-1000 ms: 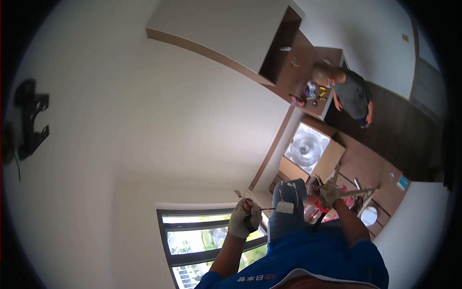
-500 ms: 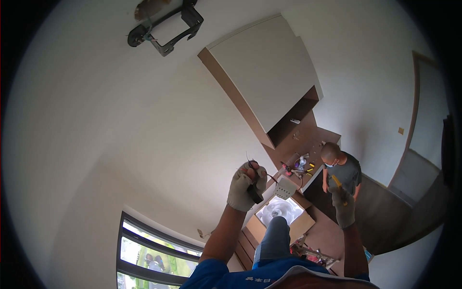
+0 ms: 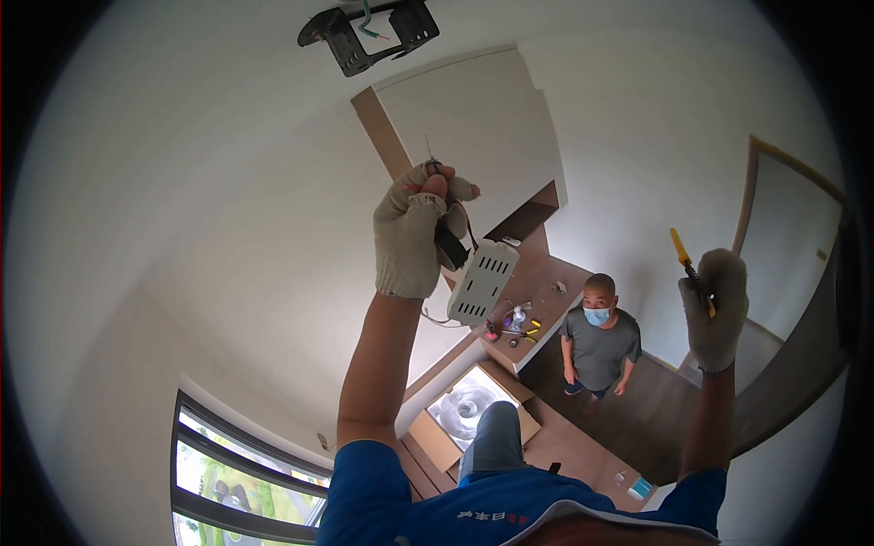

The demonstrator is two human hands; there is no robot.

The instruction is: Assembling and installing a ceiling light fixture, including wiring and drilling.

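Note:
My left hand [image 3: 410, 237], in a cut-finger white work glove, is raised and pinches thin wires [image 3: 433, 167] between thumb and fingertips. A slotted white plastic box [image 3: 485, 284] hangs by its lead just below that hand. Against the palm sits a dark, rounded thing [image 3: 450, 247], perhaps a roll of tape, partly hidden. Out to the right, my gloved right hand [image 3: 717, 309] is closed around yellow-handled pliers [image 3: 679, 246], one handle pointing up. A black metal bracket [image 3: 369, 45] is fixed to the ceiling above, with a green wire [image 3: 367, 23] hanging from it.
Below me, an open cardboard box [image 3: 435, 443] holds a clear round fixture [image 3: 466, 409]. Tools [image 3: 521, 318] lie on a brown counter [image 3: 555, 273]. A masked person [image 3: 601, 341] stands on the floor nearby. A wall cabinet [image 3: 464, 118] and a window [image 3: 246, 473] flank the space.
Both my hands have risen, the left carrying the wires and white box up toward the bracket. My right hand has moved outward with the pliers. The other person now faces up.

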